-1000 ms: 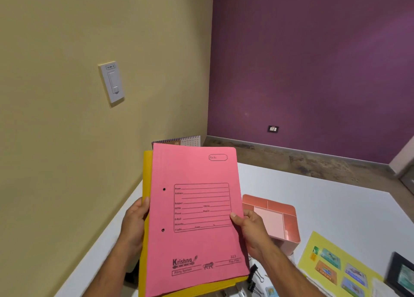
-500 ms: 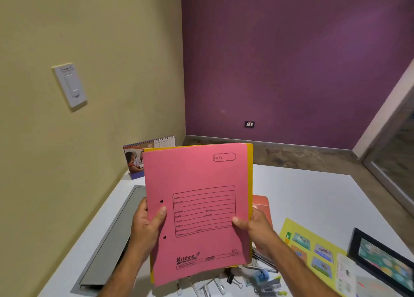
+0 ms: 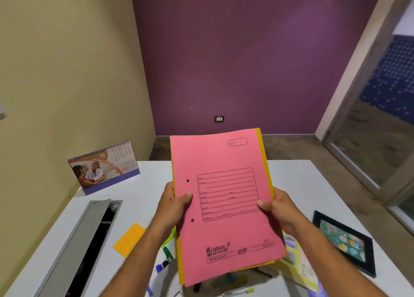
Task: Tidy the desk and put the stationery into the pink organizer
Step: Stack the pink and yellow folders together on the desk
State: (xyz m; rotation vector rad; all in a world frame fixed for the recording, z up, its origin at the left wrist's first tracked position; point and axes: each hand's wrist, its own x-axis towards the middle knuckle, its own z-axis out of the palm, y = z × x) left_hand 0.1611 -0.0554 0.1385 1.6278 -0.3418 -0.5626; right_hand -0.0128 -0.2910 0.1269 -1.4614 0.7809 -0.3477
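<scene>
Both hands are up in front of the camera, and between them is a pink card file folder point(image 3: 224, 202) printed with a ruled form and the word "Krishna" near its lower edge. It is held upright above the white desk point(image 3: 298, 184), tilted a touch to the right. Directly behind it sits a yellow card folder point(image 3: 267, 162), peeking out along the right edge and the bottom.

The left hand point(image 3: 173, 203) grips the folders' left edge, thumb pressed on the pink cover between the two punched holes, fingers wrapped out of sight behind. The right hand point(image 3: 280, 208) clamps the right edge the same way, thumb on the front near the form box, fingers hidden behind the stack.

Down on the desk, a spiral-bound desk calendar point(image 3: 104, 168) with a photo panel stands at the far left corner. Nearer on the left, a grey cable-tray flap point(image 3: 74, 249) is propped open over a dark slot. An orange sticky-note pad point(image 3: 130, 239) lies flat just left of the left forearm. Pens and markers point(image 3: 167, 255), green and blue caps among them, are scattered below the folders, partly blurred. On the right lies a black-framed picture point(image 3: 346, 243), and a yellow-green printed sheet point(image 3: 300, 261) shows between it and the folders. The pink organizer cannot be seen; the folders cover the middle of the desk.
</scene>
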